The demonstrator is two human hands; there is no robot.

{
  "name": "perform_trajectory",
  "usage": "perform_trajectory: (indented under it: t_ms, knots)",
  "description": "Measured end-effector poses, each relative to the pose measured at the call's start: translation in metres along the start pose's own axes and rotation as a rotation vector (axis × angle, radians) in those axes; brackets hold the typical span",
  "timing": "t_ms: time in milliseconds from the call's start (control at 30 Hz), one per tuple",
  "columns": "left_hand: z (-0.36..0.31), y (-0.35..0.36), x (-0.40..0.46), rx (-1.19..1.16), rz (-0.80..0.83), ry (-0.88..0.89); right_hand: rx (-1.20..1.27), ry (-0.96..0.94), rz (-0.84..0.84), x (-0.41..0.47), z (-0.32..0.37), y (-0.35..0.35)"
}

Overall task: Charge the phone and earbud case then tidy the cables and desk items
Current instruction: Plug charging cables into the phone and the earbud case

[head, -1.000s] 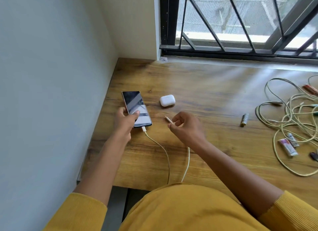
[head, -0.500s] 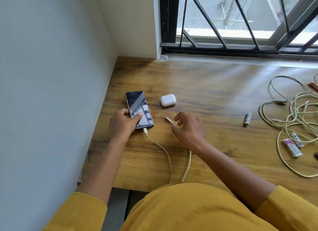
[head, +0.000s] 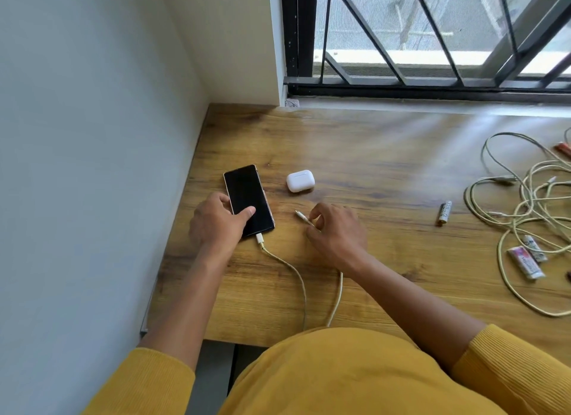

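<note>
Now the wooden desk (head: 386, 155) carries everything, its left edge against the wall and its far edge under the barred window. Toward the right edge lies a loose tangle of pale cables (head: 525, 204), with a battery (head: 445, 212) just left of it and two small tubes (head: 526, 261) among the loops near the front.

Near the left edge the phone (head: 247, 195) lies flat, its screen dark where a second ago it caught a bright reflection and was tilted off the wood. The left hand (head: 216, 226) has settled it down and holds its lower end, thumb on the glass, fingers curled round the left side. A charging cable (head: 287, 268) is plugged into its near end and runs off the front edge.

The right hand (head: 336, 232), lower than before, pinches a second cable (head: 304, 219) just behind its plug, the tip pointing at the earbud case (head: 300, 180), which sits shut a little beyond, apart from it.

So the phone looks done; the case is likely next, and the tidying is untouched.
</note>
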State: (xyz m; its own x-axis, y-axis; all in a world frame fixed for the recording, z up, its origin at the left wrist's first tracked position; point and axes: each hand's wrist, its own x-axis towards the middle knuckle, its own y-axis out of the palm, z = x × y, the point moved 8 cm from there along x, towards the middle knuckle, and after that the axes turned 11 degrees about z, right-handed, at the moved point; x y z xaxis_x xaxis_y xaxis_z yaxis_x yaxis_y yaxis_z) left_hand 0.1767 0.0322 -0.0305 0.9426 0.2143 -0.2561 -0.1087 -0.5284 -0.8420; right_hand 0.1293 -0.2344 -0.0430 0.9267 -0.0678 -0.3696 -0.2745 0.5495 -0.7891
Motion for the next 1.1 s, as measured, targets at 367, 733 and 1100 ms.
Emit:
perform_trajectory:
  t_ms: [367,733,1100]
  knots:
    - [-0.095,0.009,0.009,-0.034,0.107,0.364,-0.059,-0.027,-0.049,0.005,0.012,-0.002]
    - [-0.143,0.054,0.019,0.187,0.420,0.505,0.339,-0.017,-0.159,-0.018,0.004,-0.025]
    - [-0.141,0.069,0.001,0.295,0.311,0.558,0.642,-0.110,-0.200,-0.056,0.013,-0.048]
